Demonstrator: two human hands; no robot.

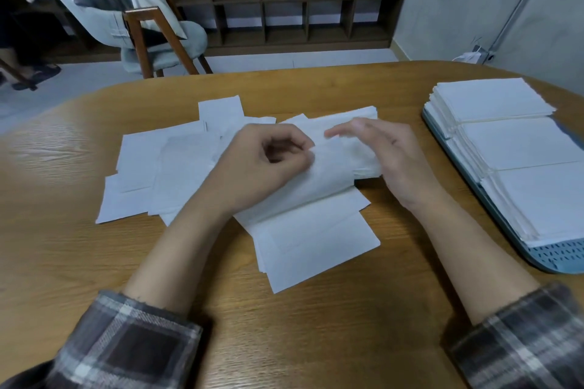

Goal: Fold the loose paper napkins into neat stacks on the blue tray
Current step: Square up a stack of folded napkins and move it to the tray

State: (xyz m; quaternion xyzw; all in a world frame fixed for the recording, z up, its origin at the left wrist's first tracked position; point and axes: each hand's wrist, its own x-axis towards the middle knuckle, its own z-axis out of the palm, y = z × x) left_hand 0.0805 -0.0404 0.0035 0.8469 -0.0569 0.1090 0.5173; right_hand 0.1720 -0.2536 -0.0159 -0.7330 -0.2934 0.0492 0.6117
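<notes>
The blue tray (556, 259) is cut off by the right edge of the view. Most of it is covered by the folded stacks (521, 142) laid in a row on it, so only its perforated near corner is seen. The fingertips of the left hand (265, 164) are blurred (their outlines smear), yet its curled fingers are seen pinching the edge of a raised napkin (316, 189) at the middle of the wooden surface (347, 325). The right hand (392, 158) is held just beside it, fingers straight and relaxed over the far part of the same pile; whether the paper is pressed cannot be told. The loose napkins (177, 167) are white, thin and rectangular, spread overlapping to the left and the near side, well apart from the tray.
</notes>
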